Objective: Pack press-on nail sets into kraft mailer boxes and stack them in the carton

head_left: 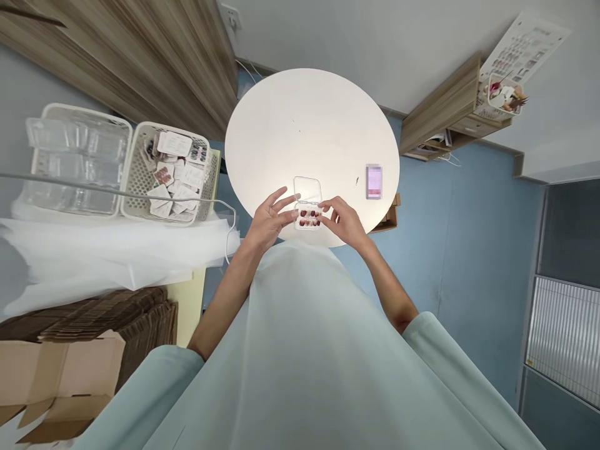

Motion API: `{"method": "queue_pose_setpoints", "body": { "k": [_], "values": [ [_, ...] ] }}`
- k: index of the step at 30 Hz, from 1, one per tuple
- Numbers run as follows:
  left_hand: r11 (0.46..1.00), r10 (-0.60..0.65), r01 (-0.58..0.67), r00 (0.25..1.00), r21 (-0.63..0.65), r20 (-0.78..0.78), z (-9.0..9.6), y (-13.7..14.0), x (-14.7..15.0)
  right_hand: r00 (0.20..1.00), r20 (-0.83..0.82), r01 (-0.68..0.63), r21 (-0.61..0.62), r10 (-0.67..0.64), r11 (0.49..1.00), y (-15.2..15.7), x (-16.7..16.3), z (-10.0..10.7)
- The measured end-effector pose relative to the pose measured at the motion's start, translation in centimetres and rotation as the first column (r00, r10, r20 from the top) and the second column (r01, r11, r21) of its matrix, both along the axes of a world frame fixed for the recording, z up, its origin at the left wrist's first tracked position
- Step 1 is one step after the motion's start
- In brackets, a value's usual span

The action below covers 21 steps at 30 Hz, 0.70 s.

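Near the front edge of the round white table [307, 125] lies a small clear plastic box with its lid [307, 189] raised away from me. Inside its base is a white card of press-on nails [310, 218], in two rows of dark red and pale ones. My left hand [269, 220] is at the box's left side, fingers spread, with fingertips touching or very close to the rim. From the right, my right hand [344, 220] has its bent fingers and thumb closed at the card's right edge. Its exact grip is too small to make out fully.
A phone [374, 182] lies on the table's right side. To the left stand a basket of clear plastic boxes [77, 162] and a basket of nail cards [175, 172]. White sheeting [117, 250] and flattened cardboard [107, 322] lie nearer me. A wooden cabinet [445, 112] stands right.
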<state>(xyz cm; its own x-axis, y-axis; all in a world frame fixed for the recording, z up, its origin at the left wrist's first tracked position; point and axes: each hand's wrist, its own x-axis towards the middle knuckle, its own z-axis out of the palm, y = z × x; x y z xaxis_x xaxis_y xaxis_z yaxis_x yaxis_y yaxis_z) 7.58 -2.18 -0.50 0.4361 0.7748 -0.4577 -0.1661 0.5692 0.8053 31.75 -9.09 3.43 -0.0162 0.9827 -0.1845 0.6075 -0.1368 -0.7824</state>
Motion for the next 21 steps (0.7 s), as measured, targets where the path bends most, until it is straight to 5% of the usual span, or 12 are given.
{"method": "queue_pose_setpoints", "body": {
  "k": [8,15,21],
  "values": [
    [1.000,0.005,-0.005,1.000,0.007,-0.014,0.1,0.0,-1.5,0.998,0.046,-0.048,0.010,0.047,0.999,0.7,-1.4,0.3],
    [0.999,0.022,-0.021,0.999,-0.043,0.033,0.3,-0.4,-3.5,0.949,-0.144,0.277,-0.039,-0.279,0.960,3.8,-1.8,-1.0],
    [0.997,0.037,-0.033,0.997,-0.074,0.061,0.1,-1.1,-5.4,0.890,-0.338,0.267,-0.155,-0.305,0.951,6.8,-3.8,-2.9]
  ]
}}
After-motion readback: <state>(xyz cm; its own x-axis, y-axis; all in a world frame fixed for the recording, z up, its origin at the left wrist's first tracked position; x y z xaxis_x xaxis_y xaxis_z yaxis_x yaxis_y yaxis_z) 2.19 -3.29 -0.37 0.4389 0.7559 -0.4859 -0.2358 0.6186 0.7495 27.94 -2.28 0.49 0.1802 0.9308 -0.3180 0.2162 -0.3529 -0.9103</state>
